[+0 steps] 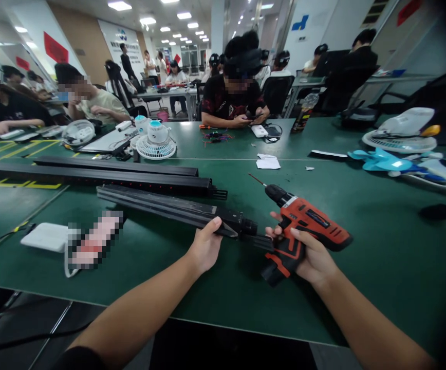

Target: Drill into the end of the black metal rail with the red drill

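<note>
My left hand (206,249) is closed around the near end of a long black metal bar (169,203), thumb on top and fingers hidden beneath. Dark fittings and a slotted piece stick out of that end. In my right hand (315,259) is an orange and black cordless drill (311,218), gripped by its handle. A thin bit in its chuck points up and to the left, over the table. The drill's battery base hangs close to the bar's slotted end; whether they touch I cannot tell.
More long black bars (130,177) lie behind on the green table (215,293). White fan parts (156,141) stand farther back, blue fan blades (381,160) at the right. A white power bank (48,236) and a blurred pink item lie left. A person (234,92) sits opposite.
</note>
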`<state>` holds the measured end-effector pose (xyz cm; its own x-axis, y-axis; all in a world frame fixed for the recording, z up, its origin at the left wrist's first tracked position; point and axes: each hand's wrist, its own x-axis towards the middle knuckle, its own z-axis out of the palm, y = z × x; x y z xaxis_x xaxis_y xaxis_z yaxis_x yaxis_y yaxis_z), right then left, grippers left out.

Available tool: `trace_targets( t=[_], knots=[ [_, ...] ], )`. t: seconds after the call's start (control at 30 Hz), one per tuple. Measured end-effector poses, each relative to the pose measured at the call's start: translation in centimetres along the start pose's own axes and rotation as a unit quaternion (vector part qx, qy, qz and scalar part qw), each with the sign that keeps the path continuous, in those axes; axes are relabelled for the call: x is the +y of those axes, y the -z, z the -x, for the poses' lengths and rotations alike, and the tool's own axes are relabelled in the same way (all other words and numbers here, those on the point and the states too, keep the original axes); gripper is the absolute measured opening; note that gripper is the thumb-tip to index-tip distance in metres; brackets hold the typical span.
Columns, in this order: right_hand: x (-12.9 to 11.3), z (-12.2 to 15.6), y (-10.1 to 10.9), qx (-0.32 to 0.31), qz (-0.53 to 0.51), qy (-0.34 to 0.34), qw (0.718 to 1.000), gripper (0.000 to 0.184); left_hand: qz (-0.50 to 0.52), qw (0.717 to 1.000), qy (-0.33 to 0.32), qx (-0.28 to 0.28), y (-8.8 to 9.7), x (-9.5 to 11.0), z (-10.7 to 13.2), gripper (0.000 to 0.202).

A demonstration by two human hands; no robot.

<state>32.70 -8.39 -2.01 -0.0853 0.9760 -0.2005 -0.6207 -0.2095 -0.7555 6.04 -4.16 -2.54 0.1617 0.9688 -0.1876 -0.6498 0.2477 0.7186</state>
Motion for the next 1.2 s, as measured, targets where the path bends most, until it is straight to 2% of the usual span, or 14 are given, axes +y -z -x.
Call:
trace_targets(
  t=[0.17,0.37,0.53,0.63,0.73,0.77,0.8,0.97,1.2],
  knots=[
    [-0.2,-0.2,-0.1,0.004,0.013,0.021,1.0,0.077,0.008,0.999,0.017,0.042,-0.3,0.3,0.5,0.046],
    [-1.6,0.9,-0.1,0.008,0.04,0.03,0.999,0.061,0.021,0.998,0.02,0.052,0.0,0.8,0.9,0.046],
    [-1.9,4.0,0.3,-0.033,0.091,0.065,0.993,0.044,0.026,0.996,0.0,0.083,0.2,1.3,0.7,0.043],
    [-1.4,6.4,1.2,-0.092,0.132,0.074,0.984,0.048,0.03,0.995,-0.011,0.095,0.4,1.7,0.3,0.045],
    [-1.0,8.4,2.0,-0.085,0.155,0.121,0.977,0.051,0.037,0.994,-0.028,0.094,0.7,2.1,-0.2,0.046],
    [-0.9,8.8,2.0,-0.062,0.152,0.143,0.976,0.049,0.04,0.995,-0.033,0.091,0.7,2.2,-0.3,0.047],
    [-0.9,9.0,2.0,-0.056,0.148,0.143,0.977,0.048,0.042,0.995,-0.035,0.087,0.8,2.3,-0.4,0.048],
    [-1.1,8.9,1.7,-0.113,0.142,0.082,0.98,0.059,0.047,0.996,-0.044,0.061,1.3,2.6,-0.8,0.045],
    [-0.4,8.7,2.2,-0.115,0.134,0.037,0.984,0.065,0.024,0.999,-0.031,0.024,2.0,2.6,-1.2,0.046]
  ],
)
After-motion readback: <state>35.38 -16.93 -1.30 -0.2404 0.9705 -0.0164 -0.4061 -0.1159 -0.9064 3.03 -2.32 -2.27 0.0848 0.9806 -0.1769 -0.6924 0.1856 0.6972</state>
